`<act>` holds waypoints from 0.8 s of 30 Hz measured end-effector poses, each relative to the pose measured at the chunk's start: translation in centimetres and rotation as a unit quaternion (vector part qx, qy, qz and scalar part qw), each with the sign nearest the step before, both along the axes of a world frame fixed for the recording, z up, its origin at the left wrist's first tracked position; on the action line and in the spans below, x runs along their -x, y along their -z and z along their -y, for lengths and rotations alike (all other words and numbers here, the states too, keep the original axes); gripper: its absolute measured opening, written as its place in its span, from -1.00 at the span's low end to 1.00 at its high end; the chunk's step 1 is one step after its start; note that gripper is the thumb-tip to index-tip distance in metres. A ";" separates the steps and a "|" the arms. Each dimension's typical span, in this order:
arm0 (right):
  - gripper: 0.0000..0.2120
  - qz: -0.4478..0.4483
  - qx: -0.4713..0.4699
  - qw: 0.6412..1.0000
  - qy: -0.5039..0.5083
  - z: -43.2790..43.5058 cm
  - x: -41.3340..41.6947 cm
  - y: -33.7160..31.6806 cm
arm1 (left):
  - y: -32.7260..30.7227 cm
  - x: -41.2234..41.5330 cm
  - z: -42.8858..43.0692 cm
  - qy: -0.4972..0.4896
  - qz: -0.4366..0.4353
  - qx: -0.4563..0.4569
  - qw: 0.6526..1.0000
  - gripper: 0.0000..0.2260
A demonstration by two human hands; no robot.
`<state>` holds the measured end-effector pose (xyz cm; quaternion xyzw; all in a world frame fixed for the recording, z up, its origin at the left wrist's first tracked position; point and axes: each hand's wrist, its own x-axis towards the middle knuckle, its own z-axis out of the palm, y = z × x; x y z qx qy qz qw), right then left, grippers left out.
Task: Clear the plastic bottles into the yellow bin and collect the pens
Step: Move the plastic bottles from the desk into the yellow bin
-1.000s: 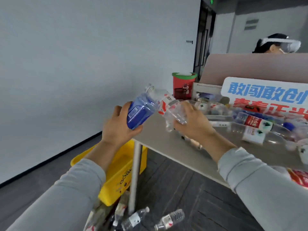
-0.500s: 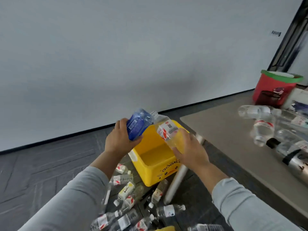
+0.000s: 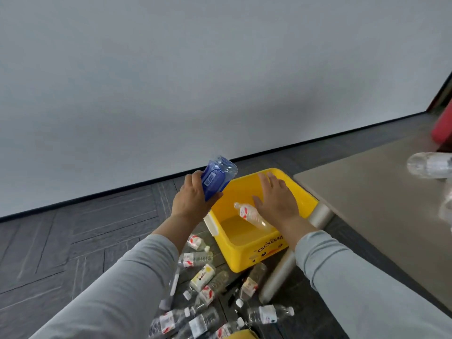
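The yellow bin [image 3: 247,253] stands on the floor beside the table's left corner. Inside it lies a clear bottle with a red-and-white label [image 3: 250,215], slanted against the bin's inside. My right hand [image 3: 275,200] hovers over the bin with fingers spread and holds nothing. My left hand [image 3: 192,200] grips a blue-labelled bottle [image 3: 216,177] just above the bin's left rim. No pens are visible.
Several clear bottles [image 3: 203,277] lie scattered on the dark floor in front of the bin. The grey table [image 3: 381,204] fills the right side, its leg [image 3: 281,272] next to the bin. Another bottle [image 3: 430,165] lies on the table; a red container [image 3: 442,128] sits at the far right edge.
My view swung left and down from the table to the bin. My right hand let go of the clear bottle, which now lies in the bin. My left hand still carries the blue-labelled bottle.
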<state>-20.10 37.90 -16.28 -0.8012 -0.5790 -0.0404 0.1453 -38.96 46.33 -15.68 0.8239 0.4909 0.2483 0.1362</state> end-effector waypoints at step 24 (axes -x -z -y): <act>-0.55 0.090 -0.101 0.990 0.033 5.4 -9.0 -8.2 | -2.3 -13.9 -1.8 0.119 -0.155 -0.076 0.978 -0.40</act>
